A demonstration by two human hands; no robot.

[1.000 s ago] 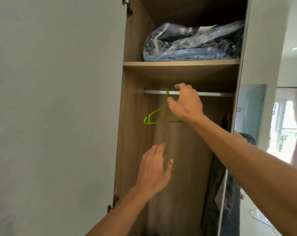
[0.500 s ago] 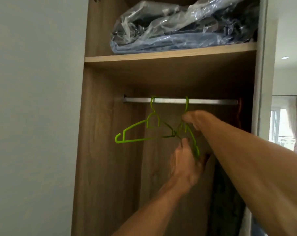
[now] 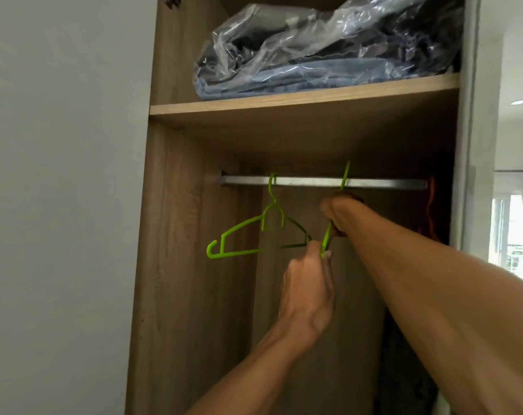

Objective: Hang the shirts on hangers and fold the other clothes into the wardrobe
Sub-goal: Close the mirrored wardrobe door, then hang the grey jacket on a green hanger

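1 green hanger point(image 3: 239, 253) hangs on the rail point(image 3: 383, 183); left grip point(image 3: 309, 283) and right grip point(image 3: 339, 214) both clutch the 2nd hanger point(image 3: 327, 238).

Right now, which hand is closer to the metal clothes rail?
Right. The right hand is just below the metal clothes rail, gripping a green hanger; the left hand is lower down, holding that hanger's bottom end.

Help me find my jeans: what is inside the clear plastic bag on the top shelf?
Inside the plastic bag on the shelf lies folded blue-grey fabric below darker cloth. The crinkled plastic and glare hide which garments they are.
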